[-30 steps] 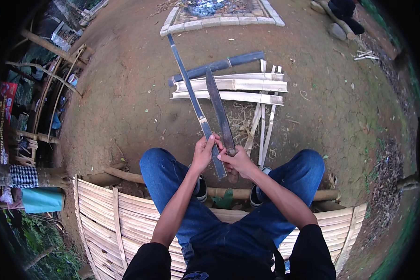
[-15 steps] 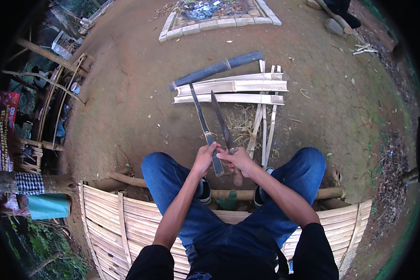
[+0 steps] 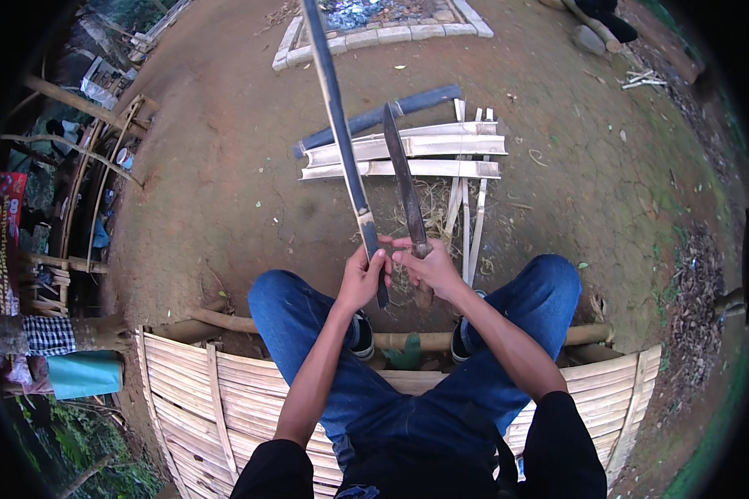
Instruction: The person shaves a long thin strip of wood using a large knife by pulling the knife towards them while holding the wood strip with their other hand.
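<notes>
My left hand (image 3: 363, 274) is closed around the lower end of a long dark bamboo strip (image 3: 341, 125), which tilts up and away with a pale cut edge along one side. In my right hand (image 3: 431, 268) is the wooden handle of a machete (image 3: 404, 179), its long dark blade pointing away from me. Strip and blade stand apart, spreading like a narrow V, while the fingers of both hands come close together. Beyond them on the ground lie pale split bamboo pieces (image 3: 416, 148) and a dark bamboo length (image 3: 424, 101).
Thin bamboo strips (image 3: 466, 208) and curly shavings (image 3: 433, 204) lie on the dirt beyond my knees. I sit on a slatted bamboo bench (image 3: 183, 374). Farther off is a brick-edged fire pit (image 3: 383, 36). A bamboo railing (image 3: 83, 104) and a teal cloth (image 3: 83, 374) are at left.
The bamboo strip has been raised, its far end now reaching up past the fire pit's edge. The machete blade has also risen and moved slightly right. Both hands keep their hold.
</notes>
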Demonstrator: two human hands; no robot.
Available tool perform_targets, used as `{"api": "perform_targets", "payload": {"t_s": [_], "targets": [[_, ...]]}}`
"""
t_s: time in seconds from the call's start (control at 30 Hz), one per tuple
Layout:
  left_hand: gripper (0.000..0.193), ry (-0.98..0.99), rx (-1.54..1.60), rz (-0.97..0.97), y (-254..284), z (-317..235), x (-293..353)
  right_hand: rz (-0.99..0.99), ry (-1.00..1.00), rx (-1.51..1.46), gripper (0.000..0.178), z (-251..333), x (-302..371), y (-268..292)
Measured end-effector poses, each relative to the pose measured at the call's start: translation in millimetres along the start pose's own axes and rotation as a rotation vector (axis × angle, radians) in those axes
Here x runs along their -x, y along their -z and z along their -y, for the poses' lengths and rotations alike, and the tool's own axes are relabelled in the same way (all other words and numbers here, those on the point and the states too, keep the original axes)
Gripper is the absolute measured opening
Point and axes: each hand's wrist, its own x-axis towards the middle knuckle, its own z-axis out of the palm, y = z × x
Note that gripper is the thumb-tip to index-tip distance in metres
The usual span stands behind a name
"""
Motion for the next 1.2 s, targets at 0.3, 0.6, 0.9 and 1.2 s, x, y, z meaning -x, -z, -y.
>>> {"api": "perform_targets", "payload": {"t_s": [0.3,0.6,0.9,1.2], "targets": [[0.023,-0.190,-0.363,0.081,-26.6,-3.5,12.1,0.055,0.037,-0.171,0.040,7.2,-6.5,18.3],[0.041,-0.212,-0.366,0.152,-14.9,-11.4,10.9,-0.144,-0.044,-0.106,0.027,-4.3,-10.0,33.2],[0.018,0.324,-0.471,0.484,18.0,-26.9,17.2,-0.201,-0.186,-0.099,0.023,-14.6,-19.2,39.4],[0.044,0.258,-0.242,0.292,11.6,-2.7,25.0,-0.215,-0.105,-0.077,0.021,-6.5,-21.4,38.5]]}}
